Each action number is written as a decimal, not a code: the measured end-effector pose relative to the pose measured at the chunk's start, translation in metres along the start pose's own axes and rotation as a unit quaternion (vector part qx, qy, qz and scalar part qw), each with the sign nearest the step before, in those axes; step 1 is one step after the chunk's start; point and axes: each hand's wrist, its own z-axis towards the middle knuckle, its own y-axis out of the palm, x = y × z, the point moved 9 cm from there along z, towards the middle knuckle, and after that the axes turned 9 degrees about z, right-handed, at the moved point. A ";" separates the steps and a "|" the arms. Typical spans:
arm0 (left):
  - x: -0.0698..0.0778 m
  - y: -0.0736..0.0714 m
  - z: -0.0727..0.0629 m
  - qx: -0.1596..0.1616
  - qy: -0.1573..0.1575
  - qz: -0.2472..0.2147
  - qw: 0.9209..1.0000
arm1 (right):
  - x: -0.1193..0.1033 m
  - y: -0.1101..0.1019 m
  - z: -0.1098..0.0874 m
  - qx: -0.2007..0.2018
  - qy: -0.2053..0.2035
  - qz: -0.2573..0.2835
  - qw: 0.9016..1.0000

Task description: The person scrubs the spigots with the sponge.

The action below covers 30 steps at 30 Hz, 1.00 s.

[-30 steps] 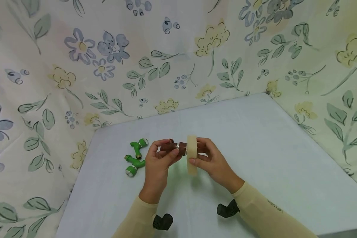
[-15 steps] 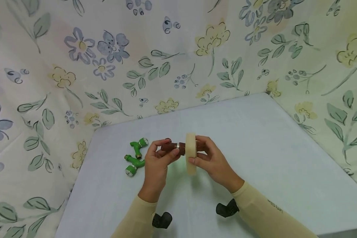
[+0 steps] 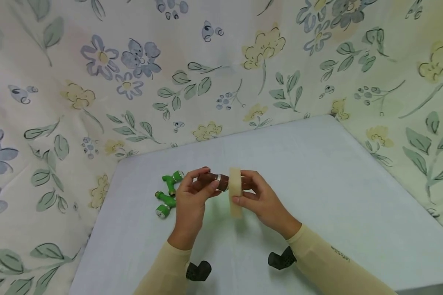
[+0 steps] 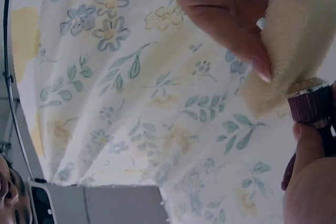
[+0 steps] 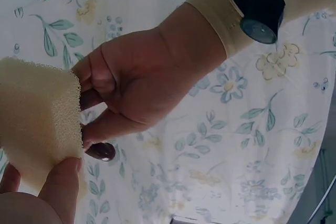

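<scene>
My left hand (image 3: pixel 190 203) holds a dark reddish-brown tap (image 3: pixel 223 182) above the table, thumb along its side near a silver band. In the left wrist view the tap's ribbed knob (image 4: pixel 311 106) faces a cream sponge (image 4: pixel 302 27). My right hand (image 3: pixel 266 203) pinches this sponge (image 3: pixel 235 194) between thumb and fingers, upright against the knob end. From the right wrist view, the sponge (image 5: pixel 31 111) covers most of the tap; only a rounded dark end (image 5: pixel 102 151) shows below the left fingers.
Two green taps, one farther back (image 3: pixel 170 184) and one nearer (image 3: pixel 164 203), lie on the white-covered table (image 3: pixel 317 184) left of my hands, the nearer partly behind the left hand. Floral cloth (image 3: pixel 221 73) hangs behind and beside the table. Black wrist mounts (image 3: pixel 280 259) sit below both sleeves.
Left hand and tap have shifted slightly left, and the tap now slants more. The right hand has brought the sponge a little left with it. The green taps stay put.
</scene>
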 end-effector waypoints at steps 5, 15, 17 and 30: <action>0.003 -0.007 0.006 -0.019 0.033 0.082 0.996 | -0.008 0.007 0.004 -0.013 -0.021 0.011 1.000; -0.037 -0.027 0.014 -0.152 0.090 0.529 0.830 | 0.004 -0.014 0.010 0.017 0.008 -0.064 0.998; -0.050 -0.033 0.011 -0.175 0.091 0.567 0.800 | 0.007 -0.023 0.010 0.024 0.016 -0.076 0.997; -0.081 -0.053 0.008 -0.215 0.103 0.641 0.729 | -0.007 -0.042 0.014 0.030 0.028 -0.086 0.995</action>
